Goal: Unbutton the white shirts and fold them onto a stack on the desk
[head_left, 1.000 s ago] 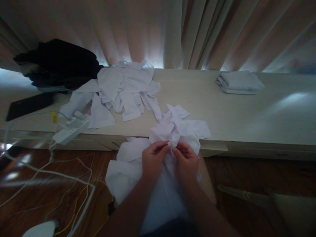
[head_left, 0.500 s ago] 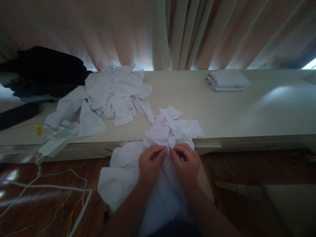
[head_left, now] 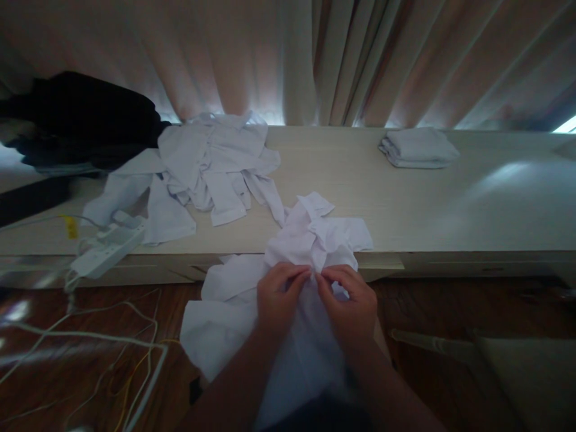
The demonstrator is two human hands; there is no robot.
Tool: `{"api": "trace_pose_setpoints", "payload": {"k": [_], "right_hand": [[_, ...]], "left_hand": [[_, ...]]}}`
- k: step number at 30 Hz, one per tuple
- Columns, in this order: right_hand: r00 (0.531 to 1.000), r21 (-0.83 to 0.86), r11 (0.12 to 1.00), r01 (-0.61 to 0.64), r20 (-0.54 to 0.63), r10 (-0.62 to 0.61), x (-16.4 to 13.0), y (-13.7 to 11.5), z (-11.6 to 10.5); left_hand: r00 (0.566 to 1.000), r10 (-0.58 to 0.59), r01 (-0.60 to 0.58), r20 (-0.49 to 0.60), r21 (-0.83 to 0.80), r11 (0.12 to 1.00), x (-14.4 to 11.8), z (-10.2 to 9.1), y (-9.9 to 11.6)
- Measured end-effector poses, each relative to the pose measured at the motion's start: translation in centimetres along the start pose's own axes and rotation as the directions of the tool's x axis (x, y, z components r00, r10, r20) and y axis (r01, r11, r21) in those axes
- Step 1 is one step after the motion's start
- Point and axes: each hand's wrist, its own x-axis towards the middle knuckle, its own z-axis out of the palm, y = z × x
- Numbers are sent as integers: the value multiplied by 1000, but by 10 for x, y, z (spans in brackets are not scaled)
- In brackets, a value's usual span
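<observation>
Shirt: white shirt, its upper end on the counter, the rest spilling over the near edge onto the lap.
Left hand: on the shirt, thumb and forefinger closed in a pinch on the cloth at its middle.
Right hand: just beside, thumb and forefinger tips nearly meeting at the same spot; whether they grip the cloth, I cannot tell.
Change: the right thumb and forefinger arch wider than half a second ago, white cloth showing through the loop.
Meaning: both hands stay at one spot, so handling there seems unfinished.
Fingertips: too blurred to tell any small part between them.
Heap: white clothes, left, by the far edge, unmoved.
Folded cloth: right, near the far edge, unmoved.
</observation>
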Motion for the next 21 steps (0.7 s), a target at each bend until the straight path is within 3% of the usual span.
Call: {"api": "trace_pose_setpoints", "payload": {"k": [8,14,21], "right_hand": [[996,-9,998,-65,55,66,3,-4,-1],[995,34,999,-39,95,36,0,-8,-4],[993,-49,998,-44,110,49,-3,4,-3]], "left_hand": [[999,-26,23,-40,-74,997,-2,1,1],[998,-48,44,-36,-96,994,-2,0,-1],[995,-97,97,39,-4,995,0,1,1]]}}
